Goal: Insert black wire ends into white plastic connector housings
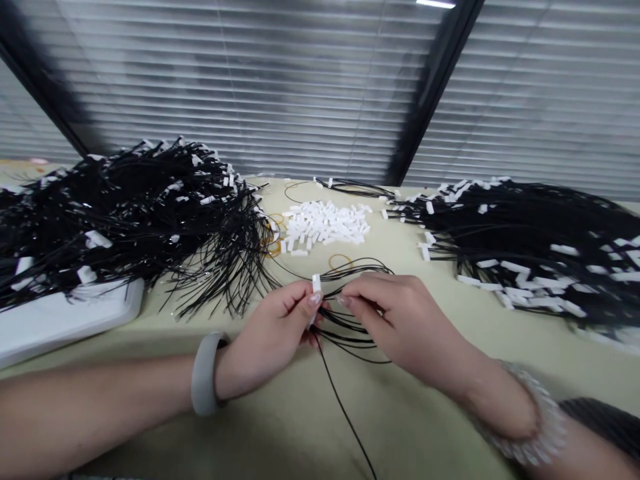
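Observation:
Near the middle of the table, my left hand (pixel 280 320) is closed on a white connector (pixel 316 283), held upright between thumb and fingers. Several thin black wires (pixel 350 340) run from it to the right in loops, and one hangs down toward the front edge. Just right of the connector, my right hand (pixel 395 310) pinches a black wire between thumb and forefinger, its fingertips close to the connector's side. The wire's very end is too small to make out.
Behind my hands lies a pile of loose white connectors (pixel 327 222), with yellow rubber bands (pixel 341 261) nearby. Large heaps of black wires stand left (pixel 125 207) and right (pixel 540 227). A white case (pixel 70 320) sits at the left, and window blinds (pixel 300 87) rise behind.

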Demonstrator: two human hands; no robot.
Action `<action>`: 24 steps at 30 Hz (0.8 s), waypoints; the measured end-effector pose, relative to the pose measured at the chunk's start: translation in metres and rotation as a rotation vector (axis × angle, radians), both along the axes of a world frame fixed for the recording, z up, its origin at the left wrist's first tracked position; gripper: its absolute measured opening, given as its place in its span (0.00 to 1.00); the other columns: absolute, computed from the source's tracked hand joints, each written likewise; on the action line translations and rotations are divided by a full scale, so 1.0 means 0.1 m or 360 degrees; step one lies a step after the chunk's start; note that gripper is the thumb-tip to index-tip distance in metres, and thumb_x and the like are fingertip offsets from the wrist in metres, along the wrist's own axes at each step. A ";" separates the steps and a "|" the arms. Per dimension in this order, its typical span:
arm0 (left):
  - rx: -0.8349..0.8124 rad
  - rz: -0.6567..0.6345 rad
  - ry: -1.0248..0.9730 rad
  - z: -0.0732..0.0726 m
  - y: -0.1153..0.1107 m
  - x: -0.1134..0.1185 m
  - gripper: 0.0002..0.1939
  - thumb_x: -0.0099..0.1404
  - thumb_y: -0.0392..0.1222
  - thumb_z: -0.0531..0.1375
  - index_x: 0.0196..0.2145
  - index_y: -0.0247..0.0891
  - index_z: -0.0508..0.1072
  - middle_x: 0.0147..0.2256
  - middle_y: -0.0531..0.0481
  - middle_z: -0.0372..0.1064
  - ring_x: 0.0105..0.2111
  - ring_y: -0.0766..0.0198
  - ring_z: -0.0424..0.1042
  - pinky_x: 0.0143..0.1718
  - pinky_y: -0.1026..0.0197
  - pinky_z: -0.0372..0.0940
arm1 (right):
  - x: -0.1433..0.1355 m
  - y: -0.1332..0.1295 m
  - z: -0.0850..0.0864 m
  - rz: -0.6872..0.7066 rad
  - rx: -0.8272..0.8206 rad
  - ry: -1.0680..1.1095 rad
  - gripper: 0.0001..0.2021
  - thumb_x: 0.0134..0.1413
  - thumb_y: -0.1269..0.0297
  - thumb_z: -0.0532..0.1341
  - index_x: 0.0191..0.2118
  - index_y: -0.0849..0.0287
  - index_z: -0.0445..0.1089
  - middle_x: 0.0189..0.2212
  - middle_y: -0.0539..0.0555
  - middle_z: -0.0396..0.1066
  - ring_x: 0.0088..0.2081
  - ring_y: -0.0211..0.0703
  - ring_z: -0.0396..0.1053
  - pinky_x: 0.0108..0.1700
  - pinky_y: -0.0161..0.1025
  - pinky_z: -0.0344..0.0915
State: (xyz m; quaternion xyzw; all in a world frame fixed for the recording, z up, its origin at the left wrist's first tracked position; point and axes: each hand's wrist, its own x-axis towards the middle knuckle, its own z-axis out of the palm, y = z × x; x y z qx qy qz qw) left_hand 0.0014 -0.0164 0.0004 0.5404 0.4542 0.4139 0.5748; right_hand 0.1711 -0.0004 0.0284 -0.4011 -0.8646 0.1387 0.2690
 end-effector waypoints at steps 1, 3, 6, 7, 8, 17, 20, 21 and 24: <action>0.0018 -0.0002 0.0014 0.00 0.00 0.00 0.13 0.62 0.46 0.53 0.24 0.37 0.64 0.21 0.56 0.58 0.19 0.71 0.60 0.19 0.68 0.58 | -0.01 0.00 -0.02 0.0001 0.0016 -0.0010 0.09 0.56 0.71 0.52 0.29 0.60 0.68 0.25 0.48 0.69 0.29 0.33 0.63 0.33 0.33 0.57; 0.0036 -0.0006 0.0035 0.00 -0.01 0.00 0.13 0.62 0.46 0.53 0.24 0.36 0.64 0.21 0.56 0.58 0.19 0.70 0.60 0.19 0.68 0.59 | -0.03 0.00 -0.07 -0.0002 0.0047 -0.0015 0.10 0.56 0.71 0.51 0.28 0.61 0.67 0.25 0.49 0.68 0.29 0.34 0.62 0.33 0.33 0.57; 0.0054 0.0003 0.0057 0.00 -0.01 0.01 0.13 0.62 0.47 0.52 0.24 0.37 0.64 0.21 0.56 0.57 0.19 0.70 0.60 0.19 0.67 0.60 | -0.04 -0.02 -0.07 0.0009 0.0075 -0.0025 0.10 0.56 0.71 0.51 0.27 0.61 0.67 0.25 0.50 0.68 0.29 0.34 0.63 0.33 0.34 0.58; 0.0068 0.0004 0.0071 0.01 -0.02 0.01 0.13 0.62 0.46 0.52 0.24 0.37 0.63 0.21 0.56 0.57 0.19 0.70 0.59 0.19 0.67 0.60 | -0.03 -0.03 -0.05 0.0020 0.0096 -0.0018 0.10 0.55 0.72 0.51 0.28 0.61 0.67 0.25 0.50 0.68 0.29 0.34 0.63 0.33 0.34 0.58; 0.0088 0.0000 0.0092 0.01 -0.02 0.01 0.13 0.62 0.46 0.51 0.24 0.37 0.63 0.21 0.56 0.56 0.19 0.70 0.59 0.20 0.67 0.60 | -0.02 -0.04 -0.02 0.0022 0.0135 0.0003 0.09 0.55 0.72 0.52 0.29 0.60 0.68 0.25 0.50 0.68 0.29 0.34 0.63 0.33 0.33 0.58; 0.0335 -0.0072 0.0360 0.04 -0.05 0.05 0.12 0.62 0.40 0.51 0.22 0.37 0.64 0.19 0.56 0.57 0.18 0.69 0.59 0.20 0.68 0.56 | -0.09 0.00 0.13 -0.0070 0.0498 -0.0134 0.09 0.53 0.63 0.56 0.35 0.56 0.73 0.44 0.56 0.67 0.47 0.48 0.60 0.47 0.48 0.58; 0.0350 -0.0085 0.0371 0.05 -0.06 0.05 0.11 0.61 0.38 0.51 0.21 0.38 0.63 0.18 0.56 0.57 0.18 0.69 0.59 0.20 0.68 0.56 | -0.13 0.04 0.11 0.0005 0.0202 -0.0193 0.10 0.55 0.65 0.55 0.30 0.55 0.74 0.43 0.52 0.68 0.47 0.44 0.62 0.48 0.46 0.58; 0.0348 -0.0086 0.0382 0.04 -0.07 0.05 0.11 0.61 0.38 0.51 0.21 0.38 0.63 0.18 0.56 0.57 0.18 0.69 0.60 0.20 0.67 0.56 | -0.14 0.04 0.11 -0.0003 0.0157 -0.0159 0.10 0.54 0.66 0.54 0.29 0.55 0.74 0.43 0.51 0.69 0.45 0.42 0.63 0.48 0.45 0.59; 0.0393 -0.0098 0.0459 0.01 -0.07 0.05 0.11 0.61 0.37 0.50 0.22 0.38 0.63 0.19 0.56 0.59 0.19 0.68 0.61 0.21 0.67 0.56 | -0.16 0.02 0.12 -0.0053 0.0174 -0.0138 0.11 0.53 0.68 0.54 0.25 0.56 0.73 0.42 0.51 0.69 0.44 0.42 0.65 0.48 0.44 0.58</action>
